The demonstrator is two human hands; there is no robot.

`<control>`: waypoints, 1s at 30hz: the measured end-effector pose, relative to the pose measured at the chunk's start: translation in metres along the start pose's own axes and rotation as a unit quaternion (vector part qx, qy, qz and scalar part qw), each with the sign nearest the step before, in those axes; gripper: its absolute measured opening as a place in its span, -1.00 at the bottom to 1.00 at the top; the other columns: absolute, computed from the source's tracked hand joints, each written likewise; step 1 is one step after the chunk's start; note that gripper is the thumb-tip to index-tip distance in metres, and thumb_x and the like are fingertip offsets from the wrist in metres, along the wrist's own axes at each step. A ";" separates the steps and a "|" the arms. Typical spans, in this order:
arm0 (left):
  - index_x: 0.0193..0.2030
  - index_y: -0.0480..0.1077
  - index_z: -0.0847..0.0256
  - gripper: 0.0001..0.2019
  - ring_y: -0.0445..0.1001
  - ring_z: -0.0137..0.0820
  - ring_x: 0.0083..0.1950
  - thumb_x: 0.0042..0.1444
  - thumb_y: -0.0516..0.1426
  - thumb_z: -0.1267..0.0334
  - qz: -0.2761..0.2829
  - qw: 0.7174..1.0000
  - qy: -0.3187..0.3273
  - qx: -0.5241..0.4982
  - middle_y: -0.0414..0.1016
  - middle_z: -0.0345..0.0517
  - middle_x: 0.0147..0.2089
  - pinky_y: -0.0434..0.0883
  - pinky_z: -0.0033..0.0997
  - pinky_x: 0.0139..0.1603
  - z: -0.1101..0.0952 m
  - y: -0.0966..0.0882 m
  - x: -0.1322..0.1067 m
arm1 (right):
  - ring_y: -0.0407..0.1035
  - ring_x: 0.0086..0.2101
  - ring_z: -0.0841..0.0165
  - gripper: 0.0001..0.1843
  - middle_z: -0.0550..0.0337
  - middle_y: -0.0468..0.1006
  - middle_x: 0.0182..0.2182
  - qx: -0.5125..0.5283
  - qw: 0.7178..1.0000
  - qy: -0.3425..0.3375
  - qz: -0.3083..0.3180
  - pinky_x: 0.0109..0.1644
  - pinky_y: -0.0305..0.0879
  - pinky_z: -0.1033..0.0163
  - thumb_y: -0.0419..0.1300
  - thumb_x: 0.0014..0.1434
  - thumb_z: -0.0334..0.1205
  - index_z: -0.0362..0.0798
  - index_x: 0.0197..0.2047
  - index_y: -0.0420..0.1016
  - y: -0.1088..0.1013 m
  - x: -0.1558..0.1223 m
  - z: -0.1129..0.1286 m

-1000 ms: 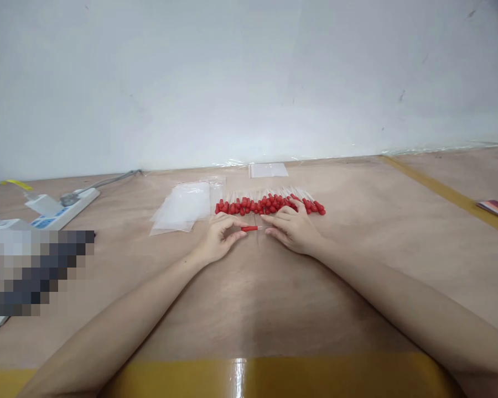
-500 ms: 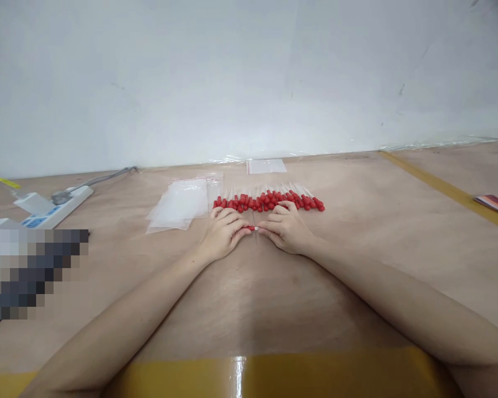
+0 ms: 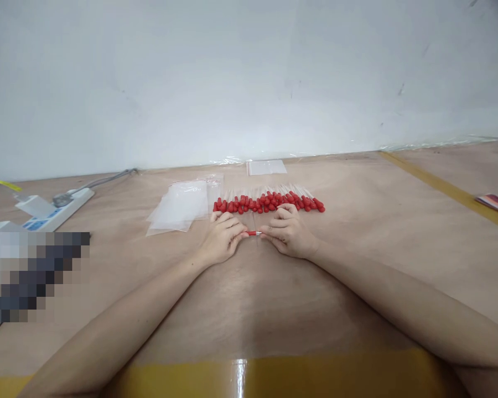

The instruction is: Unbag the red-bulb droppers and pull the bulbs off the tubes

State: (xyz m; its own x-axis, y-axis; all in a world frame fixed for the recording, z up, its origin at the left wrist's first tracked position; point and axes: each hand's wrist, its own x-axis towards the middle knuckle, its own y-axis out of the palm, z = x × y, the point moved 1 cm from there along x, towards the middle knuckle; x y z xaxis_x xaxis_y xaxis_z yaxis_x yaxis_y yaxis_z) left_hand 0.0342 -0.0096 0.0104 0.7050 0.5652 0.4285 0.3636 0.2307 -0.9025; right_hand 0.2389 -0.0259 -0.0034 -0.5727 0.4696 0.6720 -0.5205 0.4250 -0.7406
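Note:
My left hand (image 3: 224,236) pinches the red bulb end of a small dropper (image 3: 252,233) between thumb and forefinger. At its other end, my right hand (image 3: 290,232) grips the pale, shiny tube, which the fingers mostly cover. The dropper lies level between both hands, just above or on the table; I cannot tell which. Behind the hands is a row of similar droppers (image 3: 269,202), red bulbs toward me and thin clear tubes pointing to the wall. The fingertips of both hands come close to this row.
Clear zip bags (image 3: 180,204) lie stacked left of the droppers, with another bag (image 3: 268,167) by the wall. At the left is a power strip (image 3: 60,210) with plugs and a cable, near a blurred-out object (image 3: 33,276). A printed card (image 3: 496,204) lies far right.
Both hands have come slightly toward me with the dropper. More of its red bulb shows between the fingers, and the hands are a little farther apart.

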 end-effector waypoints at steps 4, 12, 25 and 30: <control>-0.41 0.31 0.21 -0.76 0.23 -0.34 -0.28 0.20 -0.08 0.22 0.006 1.000 0.005 -0.003 0.39 -0.14 -0.41 0.07 -0.23 -0.16 0.000 0.000 0.000 | 0.11 -0.41 0.39 -0.74 0.26 0.38 -0.61 0.003 1.000 -0.002 0.006 -0.03 -0.01 0.11 -0.03 0.21 -0.19 0.05 -0.28 0.49 0.000 0.001 0.001; -0.48 0.23 0.20 -0.71 0.23 -0.35 -0.33 0.20 -0.17 0.28 0.014 1.000 0.018 -0.009 0.29 -0.14 -0.49 0.11 -0.23 -0.16 0.006 0.000 -0.004 | 0.17 -0.41 0.38 -0.73 0.27 0.43 -0.55 -0.009 1.000 -0.011 0.013 -0.02 0.01 0.08 -0.06 0.21 -0.23 0.12 -0.23 0.47 -0.004 -0.004 -0.002; -0.20 0.33 0.20 -0.80 0.33 -0.46 -0.38 0.06 0.06 0.18 -0.180 0.956 -0.209 -0.096 0.32 -0.16 -0.35 0.33 -0.45 -0.35 0.053 -0.006 -0.023 | 0.24 -0.38 0.36 -0.70 0.15 0.41 -0.45 0.011 0.990 0.138 0.002 -0.30 0.06 0.23 -0.04 0.13 -0.35 -0.10 -0.08 0.36 0.006 -0.006 -0.010; -0.38 0.31 0.20 -0.81 0.33 -0.49 -0.45 0.02 0.10 0.11 -0.152 0.947 -0.260 -0.114 0.34 -0.20 -0.43 0.31 -0.50 -0.45 0.059 -0.001 -0.022 | 0.26 -0.42 0.38 -0.83 0.17 0.41 -0.50 0.023 0.987 0.159 0.016 -0.30 0.06 0.26 -0.04 0.10 -0.36 -0.08 -0.38 0.36 0.010 0.002 -0.005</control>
State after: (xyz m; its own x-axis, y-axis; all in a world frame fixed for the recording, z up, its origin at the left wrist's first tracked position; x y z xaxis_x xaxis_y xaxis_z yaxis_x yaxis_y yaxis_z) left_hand -0.0172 0.0248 -0.0008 0.1730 0.8268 0.5353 0.6651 0.3027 -0.6826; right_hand 0.2360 -0.0169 -0.0092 -0.3648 0.7046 0.6086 -0.5374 0.3745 -0.7556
